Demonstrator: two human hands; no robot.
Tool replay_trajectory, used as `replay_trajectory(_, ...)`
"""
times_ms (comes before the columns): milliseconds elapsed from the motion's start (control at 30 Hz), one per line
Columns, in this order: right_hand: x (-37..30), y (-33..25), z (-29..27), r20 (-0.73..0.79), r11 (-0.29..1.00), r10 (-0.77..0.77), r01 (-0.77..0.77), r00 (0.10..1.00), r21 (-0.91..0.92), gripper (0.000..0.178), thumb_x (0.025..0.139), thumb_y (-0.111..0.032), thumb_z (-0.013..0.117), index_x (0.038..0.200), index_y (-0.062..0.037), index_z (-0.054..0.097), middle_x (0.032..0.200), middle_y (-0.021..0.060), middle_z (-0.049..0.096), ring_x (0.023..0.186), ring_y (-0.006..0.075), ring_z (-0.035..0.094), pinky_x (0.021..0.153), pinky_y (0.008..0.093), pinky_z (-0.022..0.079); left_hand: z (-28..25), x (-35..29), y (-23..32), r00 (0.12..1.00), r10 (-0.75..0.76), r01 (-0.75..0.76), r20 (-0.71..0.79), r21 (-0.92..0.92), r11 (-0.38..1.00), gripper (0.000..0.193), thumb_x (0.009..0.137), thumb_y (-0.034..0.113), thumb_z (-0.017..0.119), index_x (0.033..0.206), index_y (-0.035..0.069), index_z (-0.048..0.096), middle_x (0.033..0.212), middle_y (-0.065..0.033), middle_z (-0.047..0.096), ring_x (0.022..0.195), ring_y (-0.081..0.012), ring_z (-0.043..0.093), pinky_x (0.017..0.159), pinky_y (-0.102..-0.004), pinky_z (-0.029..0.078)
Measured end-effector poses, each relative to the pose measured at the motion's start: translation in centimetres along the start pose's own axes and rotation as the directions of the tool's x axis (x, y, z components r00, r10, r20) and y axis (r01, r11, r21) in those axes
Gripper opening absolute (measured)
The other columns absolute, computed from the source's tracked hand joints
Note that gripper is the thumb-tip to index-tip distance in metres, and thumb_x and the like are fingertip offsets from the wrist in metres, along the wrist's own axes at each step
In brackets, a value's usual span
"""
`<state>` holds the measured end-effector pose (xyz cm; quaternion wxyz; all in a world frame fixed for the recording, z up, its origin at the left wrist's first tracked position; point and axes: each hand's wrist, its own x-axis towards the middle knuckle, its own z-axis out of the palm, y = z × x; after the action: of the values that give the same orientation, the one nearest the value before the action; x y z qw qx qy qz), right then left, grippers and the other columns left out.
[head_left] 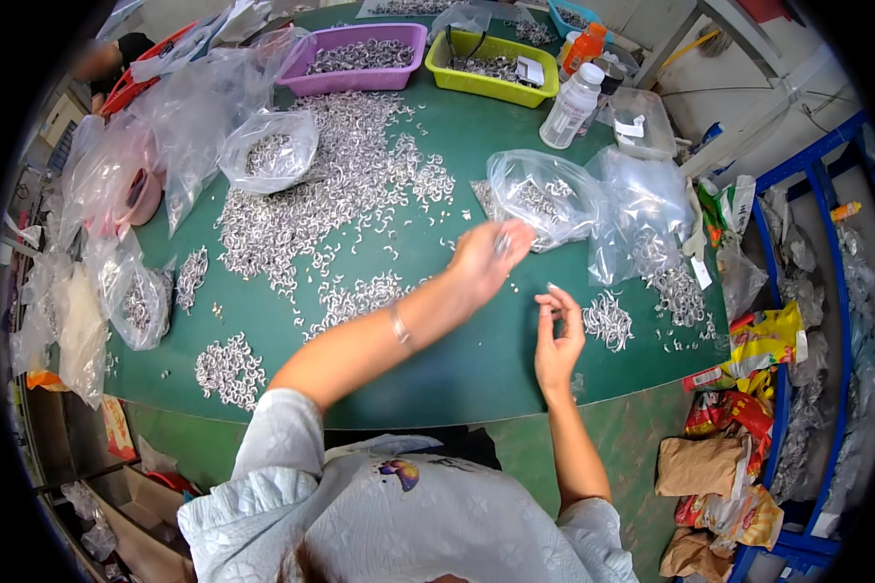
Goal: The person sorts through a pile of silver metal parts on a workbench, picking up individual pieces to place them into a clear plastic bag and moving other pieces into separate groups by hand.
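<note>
My left hand (pixel 493 258) reaches across to the right, its fingers curled and somewhat blurred. Silvery bits show in its palm, looking like the small curved metal pieces on the table. Just beyond it sits an open clear plastic bag (pixel 544 199) with many such pieces inside. My right hand (pixel 560 342) hovers over the green table, thumb apart from loosely bent fingers, with nothing plainly held. To its right lies a small pile of curved metal pieces (pixel 608 322). A huge heap of curved metal pieces (pixel 311 199) spreads over the left middle of the table (pixel 437 374).
A purple basin (pixel 420 41) and a yellow-green basin (pixel 530 95) stand at the back, beside bottles (pixel 571 109). Another clear bag (pixel 297 146) rests on the heap. Plastic bags (pixel 131 296) crowd the left edge. A blue shelf frame (pixel 763 233) stands right. Someone else (pixel 126 58) is at far left.
</note>
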<state>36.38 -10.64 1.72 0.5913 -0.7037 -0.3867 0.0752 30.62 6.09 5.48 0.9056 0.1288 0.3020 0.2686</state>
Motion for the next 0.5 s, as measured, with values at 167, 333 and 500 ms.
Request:
replay_trajectory(167, -0.3, 2.2, 0.9, -0.054, 0.995, -0.062, 0.058, 0.997, -0.079, 0.031, 0.09, 0.003, 0.056, 0.121, 0.0009, 0.058, 0.102, 0.0111, 0.068, 0.087, 0.0165, 0.059, 0.081, 0.0295, 0.046, 6.9, 6.6, 3.1, 0.993, 0.048, -0.026, -0.109, 0.196, 0.98, 0.024, 0.096, 0.007, 0.042, 0.114, -0.007, 0.049, 0.115, -0.021, 0.053, 0.102, -0.028, 0.056, 0.1, -0.0484, 0.047)
replay_trajectory(333, 2.3, 1.4, 0.1, -0.147, 0.969, -0.135, 0.099, 0.98, -0.229, 0.041, 0.092, -0.004, 0.058, 0.131, -0.0002, 0.05, 0.126, 0.014, 0.057, 0.11, 0.0222, 0.055, 0.089, 0.0332, 0.043, 8.5, 5.8, 4.1, 0.999, 0.032, -0.01, -0.042, 0.453, 0.891, 0.031, 0.097, 0.012, 0.043, 0.124, 0.0, 0.049, 0.132, -0.0223, 0.046, 0.123, -0.0315, 0.044, 0.113, -0.0583, 0.021)
replay_trajectory(500, 13.5, -0.5, 0.5, -0.076, 0.915, -0.261, 0.221, 0.962, -0.336, 0.068, 0.085, -0.014, 0.068, 0.144, -0.0013, 0.036, 0.139, 0.0219, 0.047, 0.132, 0.0382, 0.04, 0.11, 0.046, 0.029, 7.1, 6.2, 5.0, 1.0, 0.015, -0.027, 0.024, 0.626, 0.779, 0.038, 0.097, 0.012, 0.043, 0.132, -0.001, 0.05, 0.145, -0.0227, 0.041, 0.134, -0.0301, 0.039, 0.112, -0.0501, 0.029)
